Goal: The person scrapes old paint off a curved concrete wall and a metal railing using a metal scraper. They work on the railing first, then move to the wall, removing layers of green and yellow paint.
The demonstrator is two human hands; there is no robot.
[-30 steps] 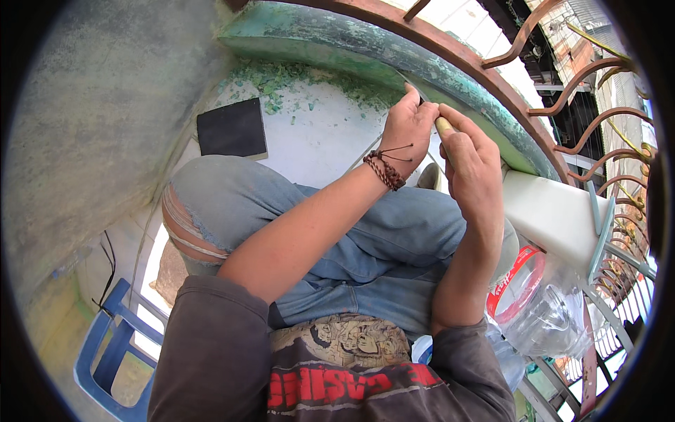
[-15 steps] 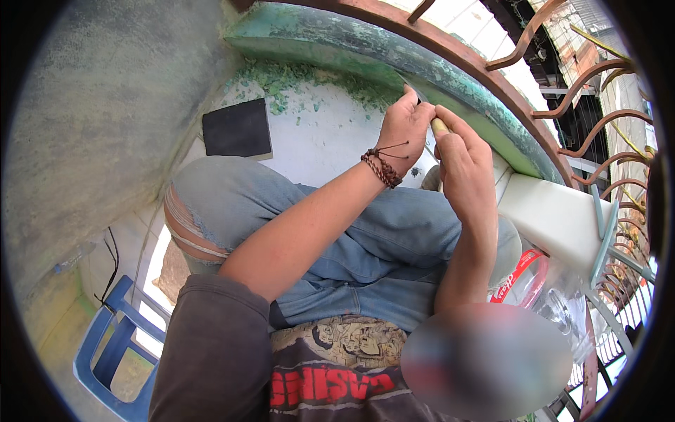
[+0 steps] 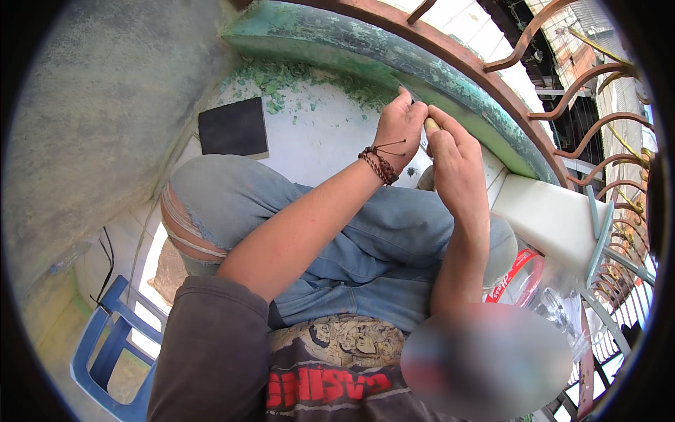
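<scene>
Right hand (image 3: 458,163) closed around yellowish handle (image 3: 430,124), far end hidden; left hand (image 3: 398,133) alongside, cannot tell grip.

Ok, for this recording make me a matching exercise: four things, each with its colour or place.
Things
1. Tool
2. Bracelet
3. Flakes
4. Slab

Colour or place
A. Green, strewn on the floor
B. Black, just beyond the left knee
C. Held in the right hand
D. Brown, on the wrist of the left hand

Pairs: 1-C, 2-D, 3-A, 4-B
</scene>
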